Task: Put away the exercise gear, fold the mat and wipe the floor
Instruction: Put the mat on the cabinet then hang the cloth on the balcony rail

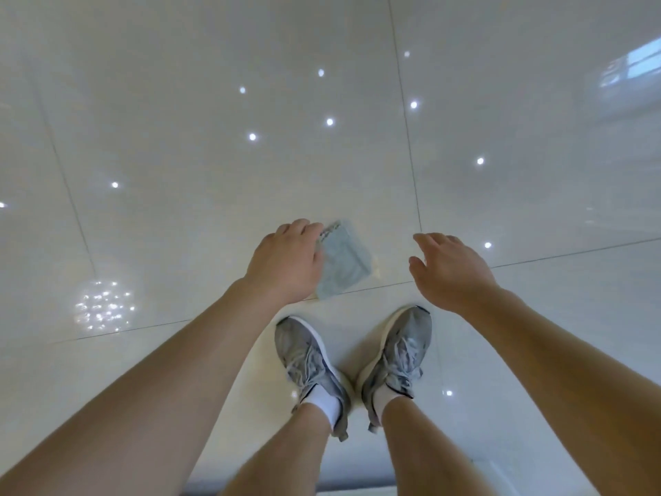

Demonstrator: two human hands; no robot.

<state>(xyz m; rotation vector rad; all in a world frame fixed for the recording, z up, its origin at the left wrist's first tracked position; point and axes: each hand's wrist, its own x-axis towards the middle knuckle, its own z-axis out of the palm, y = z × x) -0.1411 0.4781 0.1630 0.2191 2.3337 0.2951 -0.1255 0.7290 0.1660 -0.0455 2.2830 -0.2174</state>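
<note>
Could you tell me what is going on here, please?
A person in grey sneakers stands on a glossy white tiled floor. The left hand holds a folded light-blue cloth in front of the feet; whether it touches the tiles is unclear. The right hand is open beside it, holding nothing. No mat or exercise gear is in view.

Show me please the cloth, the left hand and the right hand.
cloth [345, 261]: head view, middle of the blue fabric.
left hand [286, 263]: head view, back of the hand.
right hand [450, 266]: head view, back of the hand.
</note>
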